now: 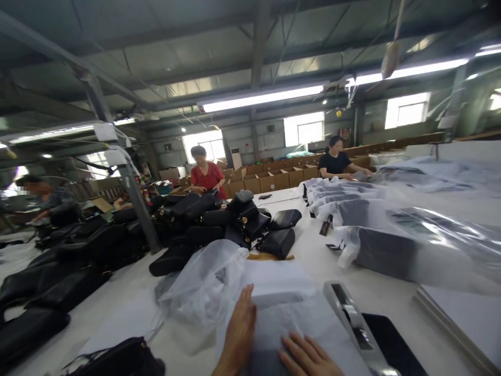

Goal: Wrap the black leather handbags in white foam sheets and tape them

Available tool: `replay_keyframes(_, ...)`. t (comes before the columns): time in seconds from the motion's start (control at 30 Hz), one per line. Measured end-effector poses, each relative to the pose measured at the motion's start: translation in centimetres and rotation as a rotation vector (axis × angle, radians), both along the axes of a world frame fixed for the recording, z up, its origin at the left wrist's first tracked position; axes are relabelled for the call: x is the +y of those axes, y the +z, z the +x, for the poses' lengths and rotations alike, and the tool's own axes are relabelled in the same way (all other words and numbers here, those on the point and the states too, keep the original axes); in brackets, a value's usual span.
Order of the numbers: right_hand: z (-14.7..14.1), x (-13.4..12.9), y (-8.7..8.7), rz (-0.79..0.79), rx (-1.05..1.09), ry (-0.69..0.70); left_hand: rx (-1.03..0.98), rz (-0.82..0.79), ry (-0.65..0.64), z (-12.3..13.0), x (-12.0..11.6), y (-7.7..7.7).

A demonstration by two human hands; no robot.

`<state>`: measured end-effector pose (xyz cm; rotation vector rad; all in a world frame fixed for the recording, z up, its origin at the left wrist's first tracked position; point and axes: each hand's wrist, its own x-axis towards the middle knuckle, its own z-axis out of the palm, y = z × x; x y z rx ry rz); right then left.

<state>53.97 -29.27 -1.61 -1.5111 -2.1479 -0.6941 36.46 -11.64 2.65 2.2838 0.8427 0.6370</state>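
Observation:
A dark flat shape shows through a translucent white wrapper [276, 318] on the table right in front of me; whether the wrapper is plastic or thin paper I cannot tell. My left hand [239, 331] rests edge-on along its left side, fingers stretched out. On its near right part lies my right hand [307, 357], palm down with fingers spread. Neither hand grips anything. Beside my left hand is a crumpled clear plastic bag [209, 277]. To the right of the wrapper is a silver, long tool like a tape dispenser [350, 316], next to a flat black object [391, 342].
Black handbags [207, 214] are heaped ahead and to the left, around a metal post [135, 198]. Bagged dark items [385, 253] line the right side, near a stack of white sheets [465, 318]. Several people work around the table; cardboard boxes [266, 181] stand behind.

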Motion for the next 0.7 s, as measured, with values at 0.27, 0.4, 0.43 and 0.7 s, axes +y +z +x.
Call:
replay_keyframes(0.27, 3.8, 4.8, 10.6, -0.39, 0.402, -0.175, -0.215, -0.124, 0.25, -4.0, 0.9, -0.7)
replay_keyframes(0.4, 6.2, 7.6, 11.4, -0.469, 0.397, -0.167, -0.154, -0.174, 0.264, -2.1, 1.3, -1.7)
replay_keyframes(0.43, 6.5, 8.2, 11.2, -0.48, 0.391, -0.168, -0.149, -0.173, 0.27, -1.7, 1.5, -1.7)
replay_keyframes(0.7, 9.6, 7.5, 13.5, -0.3, 0.279, -0.197, -0.24, -0.171, 0.196, 2.0, 0.5, 2.8)
